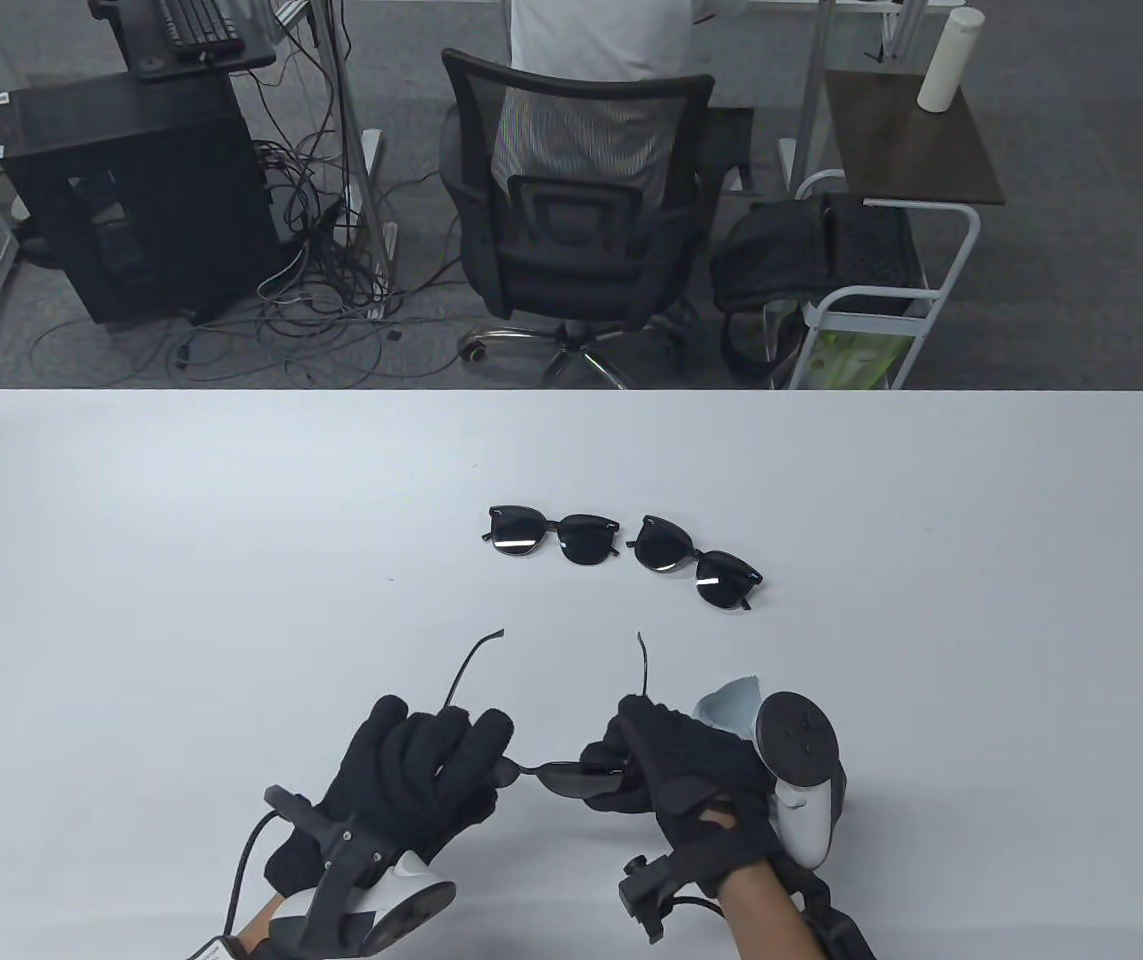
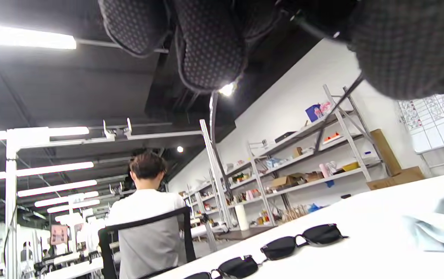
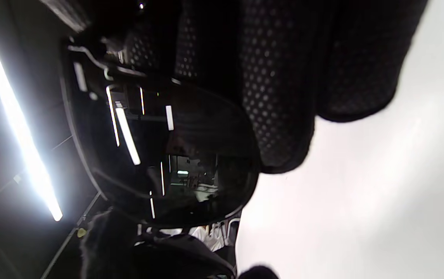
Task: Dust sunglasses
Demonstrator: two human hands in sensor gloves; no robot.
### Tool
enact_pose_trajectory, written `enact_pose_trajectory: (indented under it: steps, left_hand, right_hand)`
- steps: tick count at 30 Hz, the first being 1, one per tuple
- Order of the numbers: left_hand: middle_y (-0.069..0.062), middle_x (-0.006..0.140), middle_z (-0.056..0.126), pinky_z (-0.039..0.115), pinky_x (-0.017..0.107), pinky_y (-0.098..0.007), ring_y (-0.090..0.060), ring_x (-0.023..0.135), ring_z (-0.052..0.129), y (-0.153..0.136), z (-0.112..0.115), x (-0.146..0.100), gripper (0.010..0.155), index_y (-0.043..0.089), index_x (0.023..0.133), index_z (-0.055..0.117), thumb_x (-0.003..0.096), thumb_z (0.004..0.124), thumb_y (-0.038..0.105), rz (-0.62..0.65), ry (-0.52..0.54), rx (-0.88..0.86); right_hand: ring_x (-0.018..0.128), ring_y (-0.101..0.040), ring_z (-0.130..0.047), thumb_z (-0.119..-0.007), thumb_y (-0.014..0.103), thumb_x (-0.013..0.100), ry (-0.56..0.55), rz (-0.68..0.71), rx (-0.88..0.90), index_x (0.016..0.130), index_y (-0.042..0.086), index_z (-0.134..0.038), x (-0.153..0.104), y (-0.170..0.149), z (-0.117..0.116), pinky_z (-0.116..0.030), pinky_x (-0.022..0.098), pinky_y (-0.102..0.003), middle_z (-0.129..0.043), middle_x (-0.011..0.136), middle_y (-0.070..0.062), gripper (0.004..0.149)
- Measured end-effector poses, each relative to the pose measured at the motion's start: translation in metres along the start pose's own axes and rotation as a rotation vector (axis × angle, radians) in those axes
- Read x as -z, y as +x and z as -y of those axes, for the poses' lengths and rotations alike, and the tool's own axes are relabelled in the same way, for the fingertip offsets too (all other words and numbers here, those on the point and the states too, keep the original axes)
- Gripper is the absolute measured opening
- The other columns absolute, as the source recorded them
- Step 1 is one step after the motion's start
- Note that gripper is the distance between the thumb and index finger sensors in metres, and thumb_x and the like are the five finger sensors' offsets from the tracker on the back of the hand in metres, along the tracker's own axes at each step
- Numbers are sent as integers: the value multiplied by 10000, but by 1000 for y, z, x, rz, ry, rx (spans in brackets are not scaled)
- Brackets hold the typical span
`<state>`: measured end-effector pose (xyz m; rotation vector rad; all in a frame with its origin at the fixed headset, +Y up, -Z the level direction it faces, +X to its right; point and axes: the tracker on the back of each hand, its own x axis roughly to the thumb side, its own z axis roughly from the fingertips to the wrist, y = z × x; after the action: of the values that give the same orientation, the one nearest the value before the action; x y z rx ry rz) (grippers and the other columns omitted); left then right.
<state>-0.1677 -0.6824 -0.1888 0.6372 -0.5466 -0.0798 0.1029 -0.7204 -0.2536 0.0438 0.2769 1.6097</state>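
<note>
Two gloved hands grip one pair of sunglasses (image 1: 571, 775) above the table (image 1: 131, 560): left hand (image 1: 411, 780) and right hand (image 1: 681, 790), fingers curled around the frame; pale cloth (image 1: 731, 700) beside right hand.

Glossy dark lenses on the held sunglasses (image 3: 175, 155) mirror ceiling lights. Both gloves (image 1: 411, 780) are matt black knit fabric. Smooth matt white table (image 1: 231, 560). Soft pale cloth (image 2: 439, 228).

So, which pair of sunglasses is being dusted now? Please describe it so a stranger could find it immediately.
Start at the white table and go to its near edge, where two black gloved hands meet. The held sunglasses hang between the left hand and the right hand. Unlike the two folded pairs lying at the table's middle, its arms are unfolded and point away from the person.
</note>
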Motion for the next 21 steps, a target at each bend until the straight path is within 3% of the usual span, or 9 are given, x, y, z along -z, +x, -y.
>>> enact_pose_trajectory:
  steps: [11,14,16,18,19,21]
  left_hand:
    - [107,892,711,756,645,-448,-83,605,951,-7,-2,0,910,364,1050,454,307,857,701,-24,0,-9]
    - [85,881,725,776,623,-437,-83,580,967,-24,-5,0,911,332,1062,457,323,834,711,-116,24,-57]
    - [76,891,718,779,618,-437,-86,581,969,-41,-9,-1,919,328,1071,437,333,826,712,-194,51,-83]
    - [71,900,710,776,620,-438,-89,593,966,-55,-11,-2,917,322,1075,430,342,820,712,-257,67,-99]
    - [69,900,710,774,622,-440,-92,596,965,-63,-10,-3,919,319,1075,429,342,819,712,-293,71,-108]
    - [67,899,710,772,623,-441,-93,597,964,-73,-9,-5,919,317,1076,429,343,819,712,-330,67,-114]
  right_hand:
    - [355,-215,-1096,-662,544,462,112,-20,81,626,160,-847,4,-3,-3,-920,318,-401,-1043,507,-34,457]
    - [363,-232,-1083,-670,534,460,49,32,66,630,169,-856,0,6,11,-898,330,-422,-1040,514,-45,444]
    - [407,-251,-1068,-685,533,460,-88,120,-21,662,170,-840,-5,18,31,-882,363,-439,-1023,559,-58,443]
    - [453,-254,-1054,-729,498,450,-293,197,-173,686,200,-831,-13,30,49,-870,393,-445,-1010,605,-50,394]
    - [484,-268,-1042,-758,463,438,-439,242,-321,694,209,-833,-18,38,59,-858,415,-459,-1002,633,-56,369]
    - [538,-269,-1025,-800,433,417,-625,272,-612,719,226,-835,-26,46,72,-847,447,-465,-990,676,-48,368]
